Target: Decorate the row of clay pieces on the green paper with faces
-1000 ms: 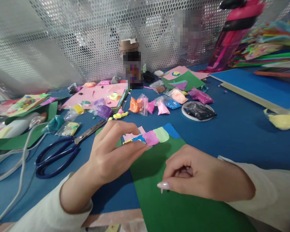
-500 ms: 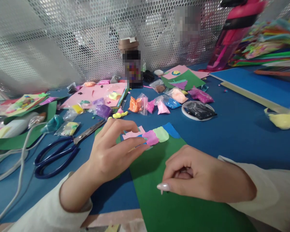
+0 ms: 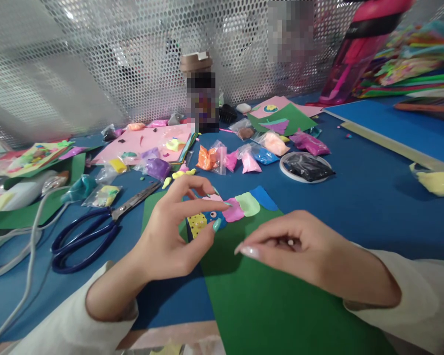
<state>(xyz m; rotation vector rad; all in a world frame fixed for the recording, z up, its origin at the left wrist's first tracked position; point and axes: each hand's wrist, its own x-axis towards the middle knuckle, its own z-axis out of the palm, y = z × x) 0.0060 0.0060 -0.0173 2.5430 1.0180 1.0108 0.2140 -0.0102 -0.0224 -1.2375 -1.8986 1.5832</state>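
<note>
**Surface and room.** The blue surface ends at a perforated metal screen. On it lie a pair of scissors, a pink sheet, small clay bags, a grey cable and a pink bottle at the far right.

**Work piece.** The clay row lies on the far edge of the green sheet, directly in front of the person.

**Grips.** The left hand has an open grip. Its fingers are spread over the left end of the clay row and it holds nothing. The right hand has a curled grip. Whether it encloses anything cannot be told.

**Change from the earlier frame.** The left-hand fingers have lifted, exposing a yellow dotted piece and a blue piece. The right hand has moved closer to the clay row.
</note>
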